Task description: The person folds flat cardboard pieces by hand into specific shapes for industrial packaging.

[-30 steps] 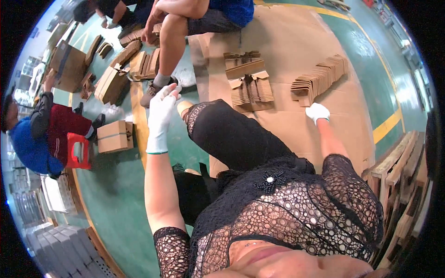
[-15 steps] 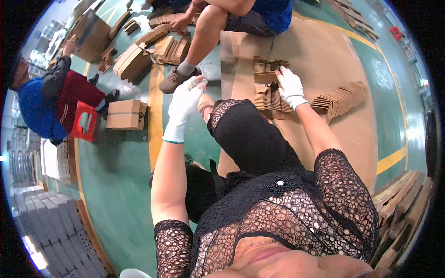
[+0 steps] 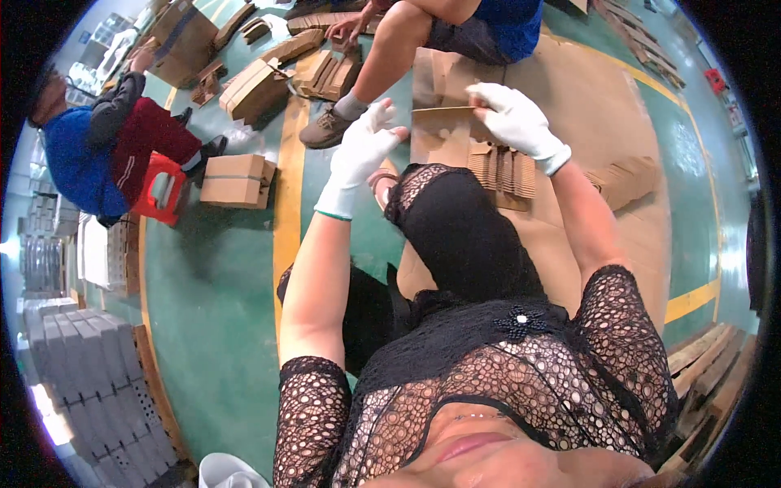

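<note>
My right hand [image 3: 518,124], in a white glove, pinches the end of a thin flat cardboard piece [image 3: 443,111], seen nearly edge-on and reaching left toward my other hand. Also gloved in white, my left hand [image 3: 359,156] is raised with thumb and fingers apart and nothing between them. A gap separates it from the cardboard piece. Below my right hand, a row of folded cardboard pieces [image 3: 500,171] stands packed together on a large brown cardboard sheet [image 3: 561,244]. More folded cardboard pieces [image 3: 626,183] lie to the right, partly behind my right forearm.
A co-worker's shoe [image 3: 327,128] and bare leg are close beyond my left hand. Bundled cardboard [image 3: 250,91] and a strapped carton [image 3: 237,181] lie on the green floor. Another person sits at left by a red stool [image 3: 160,189]. Wooden pallets [image 3: 704,374] stand at right.
My right hand has lifted a cardboard piece from the row and now holds it in the air. My left hand stays raised, its thumb and fingers now wider apart. The whole view has shifted slightly.
</note>
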The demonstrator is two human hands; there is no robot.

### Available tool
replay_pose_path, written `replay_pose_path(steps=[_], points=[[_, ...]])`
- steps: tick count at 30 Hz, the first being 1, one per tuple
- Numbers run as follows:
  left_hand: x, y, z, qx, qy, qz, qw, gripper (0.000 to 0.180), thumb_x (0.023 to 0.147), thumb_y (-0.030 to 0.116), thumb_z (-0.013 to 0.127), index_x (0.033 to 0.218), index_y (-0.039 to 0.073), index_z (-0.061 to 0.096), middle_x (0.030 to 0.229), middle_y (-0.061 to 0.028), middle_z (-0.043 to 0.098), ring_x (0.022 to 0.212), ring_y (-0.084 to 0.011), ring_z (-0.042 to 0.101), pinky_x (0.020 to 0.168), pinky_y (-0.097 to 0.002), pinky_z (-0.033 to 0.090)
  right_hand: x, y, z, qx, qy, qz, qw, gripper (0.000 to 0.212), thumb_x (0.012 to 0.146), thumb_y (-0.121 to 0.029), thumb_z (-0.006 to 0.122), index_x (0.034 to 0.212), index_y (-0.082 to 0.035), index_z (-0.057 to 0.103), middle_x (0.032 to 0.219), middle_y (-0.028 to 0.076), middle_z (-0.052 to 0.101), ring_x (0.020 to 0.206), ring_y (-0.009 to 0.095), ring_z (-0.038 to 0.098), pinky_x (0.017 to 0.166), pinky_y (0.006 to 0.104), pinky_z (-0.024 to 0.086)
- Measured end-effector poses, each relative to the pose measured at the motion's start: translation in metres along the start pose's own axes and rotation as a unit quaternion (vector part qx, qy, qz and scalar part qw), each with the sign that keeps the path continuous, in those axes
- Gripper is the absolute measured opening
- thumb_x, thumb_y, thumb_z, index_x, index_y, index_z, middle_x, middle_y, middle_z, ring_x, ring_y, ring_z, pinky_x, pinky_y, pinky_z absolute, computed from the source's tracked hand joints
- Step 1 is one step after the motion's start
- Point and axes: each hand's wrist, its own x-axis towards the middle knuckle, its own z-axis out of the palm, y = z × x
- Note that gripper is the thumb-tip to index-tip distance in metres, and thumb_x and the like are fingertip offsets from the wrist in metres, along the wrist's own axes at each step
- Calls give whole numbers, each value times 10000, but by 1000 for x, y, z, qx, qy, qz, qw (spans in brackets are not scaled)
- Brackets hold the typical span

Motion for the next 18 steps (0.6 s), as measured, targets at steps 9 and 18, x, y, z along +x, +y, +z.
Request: replay_pose_path(steps=[9,18], points=[[-22,42,-29,-55,17,-19,998,214,765,60,574,946,-31,641,821,-24,636,750,-76,550,689,-237,461,65,-33,-18,75,-113,-118,984,336,804,-256,577,1050,-29,612,878,133,646,802,195,614,720,311,476],[-23,38,-28,157,203,105,961,192,847,159,551,973,35,627,765,-148,637,676,-248,616,640,-307,461,41,-79,43,274,27,109,955,343,874,-332,555,847,0,633,605,42,571,469,102,526,481,259,414]])
